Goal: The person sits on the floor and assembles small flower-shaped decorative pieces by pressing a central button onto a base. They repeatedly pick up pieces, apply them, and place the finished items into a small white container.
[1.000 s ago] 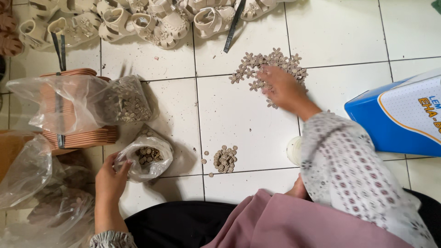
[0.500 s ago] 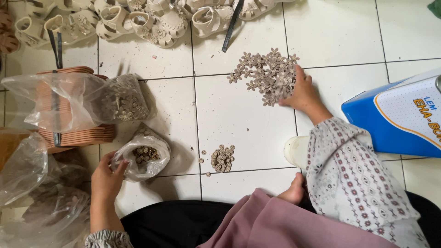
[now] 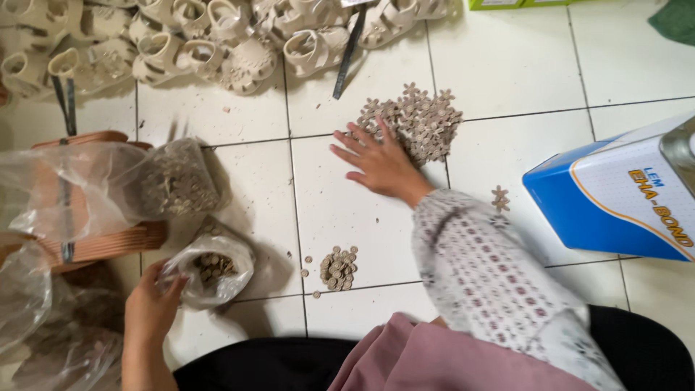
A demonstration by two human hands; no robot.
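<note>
A person sits on a white tiled floor [image 3: 507,58]. The left hand [image 3: 148,308] pinches the rim of a small clear bag of round beige pieces [image 3: 213,268]; a little heap of the same discs [image 3: 338,268] lies just beside it. Farther out, the right hand [image 3: 376,163] – fingers spread wide, holding nothing – now rests flat at the left edge of the pile of flower-shaped cutouts [image 3: 420,119], having crossed over from its right side half a second earlier (the pile looks more gathered). Beyond lie pale sandals [image 3: 239,36].
</note>
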